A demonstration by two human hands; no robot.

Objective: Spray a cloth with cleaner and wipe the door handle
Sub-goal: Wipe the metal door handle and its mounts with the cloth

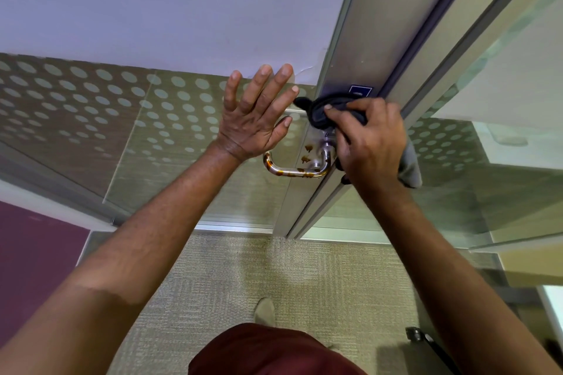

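- Left hand (254, 119): flat on the frosted, dotted glass panel (91, 106), fingers (268, 79) spread wide, holding nothing; looks like bracing the door.
- Door handle (292, 169): chrome lever just below the left wrist, long axis roughly horizontal, running left from its pivot at the door frame (359, 49). Brown stains along the lever & on the plate (307, 152) behind it, so not wiped yet, I'd judge.
- Cloth (327, 109): dark grey, bunched, pressed on the frame just above the handle pivot; a tail hangs right of the hand.
- Right hand (370, 146): fingers curled tight round the cloth; nearer hand to the pivot. Stains lie below & left of it, so next wipe prob goes down-left along the lever.
- Spray bottle: not in view.
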